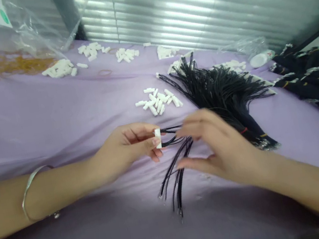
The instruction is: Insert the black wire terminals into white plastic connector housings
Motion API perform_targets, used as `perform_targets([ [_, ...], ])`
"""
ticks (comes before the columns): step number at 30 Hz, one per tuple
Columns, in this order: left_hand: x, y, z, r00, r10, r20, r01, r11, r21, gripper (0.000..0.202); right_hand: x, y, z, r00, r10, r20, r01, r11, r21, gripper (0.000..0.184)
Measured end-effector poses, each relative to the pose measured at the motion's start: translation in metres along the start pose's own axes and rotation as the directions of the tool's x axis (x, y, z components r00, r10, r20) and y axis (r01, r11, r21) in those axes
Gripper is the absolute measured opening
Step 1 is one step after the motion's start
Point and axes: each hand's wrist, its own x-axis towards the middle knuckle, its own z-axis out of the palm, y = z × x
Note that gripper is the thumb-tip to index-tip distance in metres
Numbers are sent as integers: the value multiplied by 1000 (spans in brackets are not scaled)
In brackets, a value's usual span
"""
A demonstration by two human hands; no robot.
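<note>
Pinched between the thumb and fingers of my left hand (137,142) is a small white connector housing (158,138). Several thin black wires (172,142) run out of its right side toward my other hand. My right hand (218,148) is beside these wires, thumb and fingers apart, slightly smeared by motion; its fingertips overlap the wires. Loose wire ends with small metal tips (178,211) hang down below, between the two hands. Just beyond the hands lies a small pile of white connector housings (158,101).
A large bundle of black wires (222,88) lies at right, with more dark bundles (318,75) past it. More white housing piles (126,54) line the back. Yellow rubber bands (14,66) and a clear plastic bag (29,31) are at back left. Lilac cloth (38,116) covers the table.
</note>
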Motion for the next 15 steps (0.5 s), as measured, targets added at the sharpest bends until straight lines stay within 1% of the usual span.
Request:
perform_targets([
  [1, -2, 1, 0, 999, 40, 15, -42, 996, 75, 6, 1, 5, 0, 997, 64, -31, -66, 996, -59, 46],
  [2, -4, 3, 1, 996, 86, 37, -91, 982, 168, 10, 2, 10, -1, 992, 122, -17, -123, 986, -115, 44],
  [3, -7, 4, 3, 989, 131, 76, -147, 946, 289, 17, 3, 14, -1, 985, 168, 45, -159, 976, -148, 37],
  [4, -9, 5, 5, 978, 161, 135, -205, 878, 432, 29, 3, 18, -2, 973, 192, 128, -173, 974, -146, 27],
  [5, -12, 7, 7, 961, 170, 220, -269, 770, 578, 41, 4, 21, -3, 961, 196, 194, -177, 978, -114, 18],
  [6, -15, 9, 10, 936, 132, 328, -336, 619, 710, 52, 5, 23, -6, 956, 190, 223, -179, 981, -69, 13],
  [7, -18, 12, 14, 902, 46, 430, -402, 457, 794, 60, 6, 26, -10, 962, 190, 198, -188, 982, -31, 10],
  [8, -20, 14, 18, 857, -35, 514, -478, 320, 818, 64, 10, 29, -17, 968, 215, 131, -215, 977, -11, 9],
  [9, -22, 16, 21, 816, -106, 569, -539, 218, 814, 66, 15, 33, -25, 963, 263, 54, -264, 965, -1, 9],
  [10, -24, 18, 25, 781, -150, 606, -588, 153, 795, 66, 21, 39, -34, 942, 334, -3, -334, 942, -2, 13],
  [11, -25, 19, 27, 756, -163, 634, -624, 113, 773, 65, 29, 47, -44, 901, 434, -22, -435, 900, -28, 17],
  [12, -26, 20, 29, 742, -160, 651, -646, 88, 758, 64, 39, 57, -53, 846, 533, 7, -531, 845, -65, 23],
  [13, -26, 19, 30, 731, -152, 666, -663, 75, 745, 63, 48, 70, -61, 785, 615, 68, -601, 784, -153, 29],
  [14, -27, 18, 30, 719, -142, 680, -678, 67, 732, 62, 58, 84, -67, 722, 686, 89, -630, 705, -325, 34],
  [15, -27, 16, 29, 706, -134, 695, -694, 63, 717, 62, 66, 98, -69, 688, 722, 75, -641, 653, -404, 34],
])
